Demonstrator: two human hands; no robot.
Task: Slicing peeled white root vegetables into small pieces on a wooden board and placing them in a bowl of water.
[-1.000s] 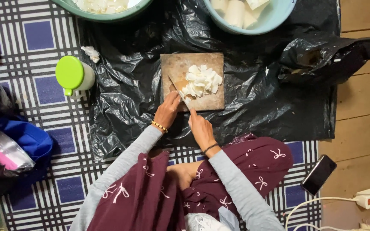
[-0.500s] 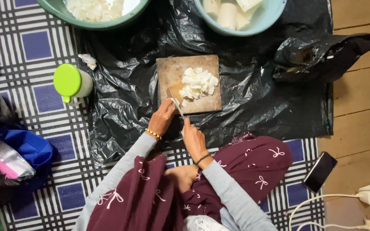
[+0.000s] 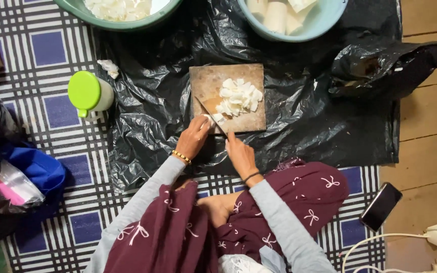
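Black plastic sheeting (image 3: 299, 126) covers the checked mat (image 3: 41, 55), a wooden cutting board (image 3: 206, 83) on it. Her right hand (image 3: 238, 154) grips a knife (image 3: 209, 111) — blade angled across the board — while left hand (image 3: 194, 136) pinches a white piece (image 3: 209, 119) beside the chopped white pile (image 3: 238, 96).

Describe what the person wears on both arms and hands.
Both arms are covered by long, plain grey sleeves that end at the wrists. The left hand is bare, with a bracelet of small gold-coloured beads at its wrist. The right hand is bare too, with a thin dark band around its wrist. No gloves or rings show.
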